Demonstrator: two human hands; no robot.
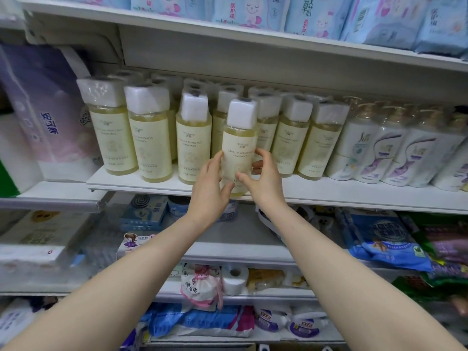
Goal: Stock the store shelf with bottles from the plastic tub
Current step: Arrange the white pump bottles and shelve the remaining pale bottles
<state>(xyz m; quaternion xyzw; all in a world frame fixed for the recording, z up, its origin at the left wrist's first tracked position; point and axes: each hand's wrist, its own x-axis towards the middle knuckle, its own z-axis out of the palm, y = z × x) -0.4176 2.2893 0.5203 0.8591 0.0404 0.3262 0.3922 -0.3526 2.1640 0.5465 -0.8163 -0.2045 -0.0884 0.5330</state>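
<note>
Closest, forearms: two bare arms reach up and forward from the bottom corners toward a shop shelf.
Left hand (211, 181): cups the left side of a bottle, fingers laid up along it, thumb across the lower front.
Right hand (260, 178): wraps the right side of the same bottle, thumb in front, fingers curled behind.
Bottle (239, 148): pale yellow liquid, cream label, white square cap under clear wrap. It is upright between both hands at the front lip of the shelf (329, 192) – the hands hide whether its base rests there yet.
Matching bottles (149, 138): just behind, a front row of the same bottles stands along the shelf, with more caps showing in rows behind.
Neighbours: white pump bottles (379, 153) to the right, a purple tissue pack (48, 117) to the left, blue packs (316, 13) on the shelf above.
Plastic tub: not in view, so the number of bottles left cannot be told.
Progress: seemingly well along – many bottles are already shelved and this one is being set at the front. Letting go of it and fetching any others remain.
</note>
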